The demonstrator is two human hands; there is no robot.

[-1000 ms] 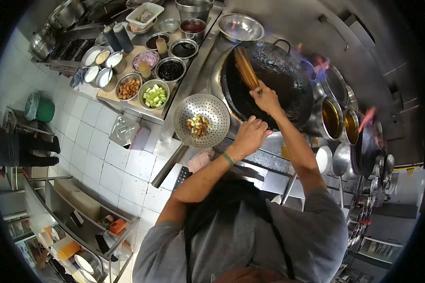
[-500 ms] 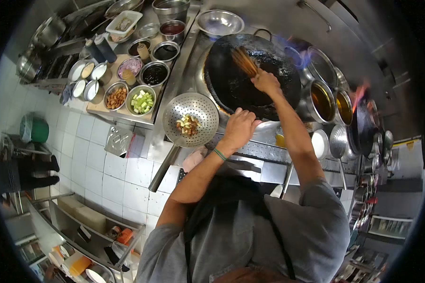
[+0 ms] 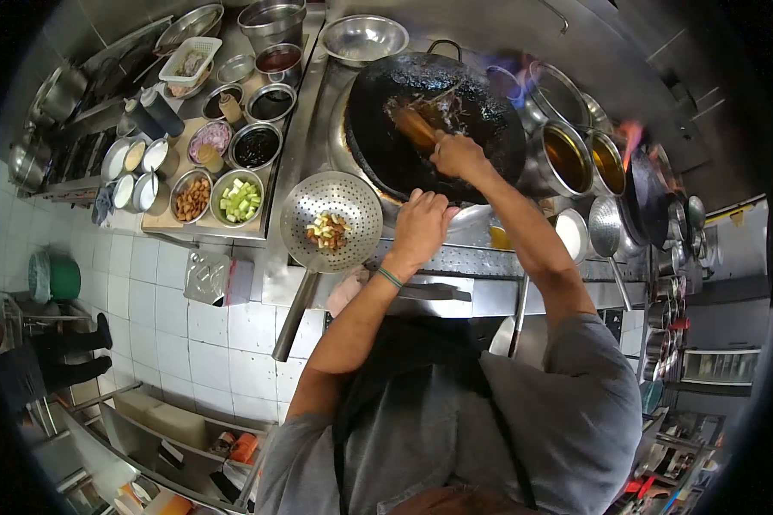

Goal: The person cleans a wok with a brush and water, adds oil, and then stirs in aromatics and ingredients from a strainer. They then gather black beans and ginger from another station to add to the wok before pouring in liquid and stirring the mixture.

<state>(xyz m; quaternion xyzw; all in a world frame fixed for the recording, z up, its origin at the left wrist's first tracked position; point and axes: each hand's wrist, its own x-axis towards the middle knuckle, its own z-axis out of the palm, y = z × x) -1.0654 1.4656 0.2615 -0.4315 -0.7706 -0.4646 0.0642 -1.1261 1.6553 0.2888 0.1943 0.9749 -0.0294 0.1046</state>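
In the head view, the bamboo brush (image 3: 416, 127) has swung in half a second from aiming at 11 o'clock to 10 o'clock, its bristles blurred and pale streaks flung up about them; I take this as brushing in progress, mid-stroke. It lies inside the black wok (image 3: 494, 124), bristles left of centre. The right hand (image 3: 459, 158), at the wok's 5 o'clock, is closed around the brush's near end. The left hand (image 3: 423, 225) has stayed by the rim at 6 to 7 o'clock, fingers partly bent; whether it grips the rim, I cannot tell.
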